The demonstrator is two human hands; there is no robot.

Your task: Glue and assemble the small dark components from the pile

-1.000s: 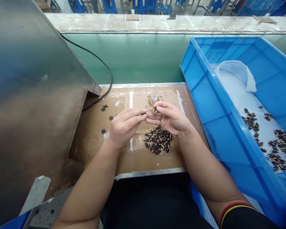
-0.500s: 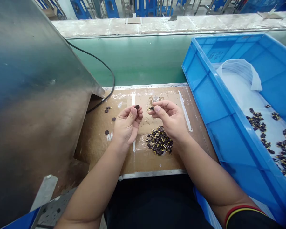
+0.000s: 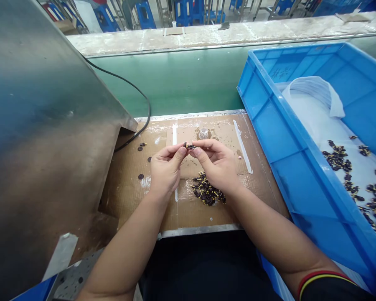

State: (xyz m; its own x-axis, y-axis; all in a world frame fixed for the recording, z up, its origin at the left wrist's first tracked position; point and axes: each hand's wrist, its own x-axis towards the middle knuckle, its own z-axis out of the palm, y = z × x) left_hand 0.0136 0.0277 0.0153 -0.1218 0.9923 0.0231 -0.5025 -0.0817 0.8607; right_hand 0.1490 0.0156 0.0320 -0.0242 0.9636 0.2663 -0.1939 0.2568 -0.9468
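Observation:
My left hand [image 3: 165, 168] and my right hand [image 3: 216, 165] meet fingertip to fingertip above a cardboard-covered work surface [image 3: 188, 209]. Between them they pinch one small dark part with a yellow pin [image 3: 189, 146]. Both hands are closed in a pinch. Just below my right hand lies a pile of small dark parts with yellow pins [image 3: 208, 190]. A small clear round piece [image 3: 203, 133] sits on the cardboard beyond the fingers.
A large metal housing [image 3: 44, 138] fills the left side, with a black cable [image 3: 138, 100] running behind it. A blue crate [image 3: 319, 146] at right holds a white bag and several more dark parts [image 3: 360, 179]. A few dark discs [image 3: 141, 176] lie on the cardboard.
My hands were apart half a second ago, the left holding a dark disc and the right a small part. Now the fingertips are together on one part.

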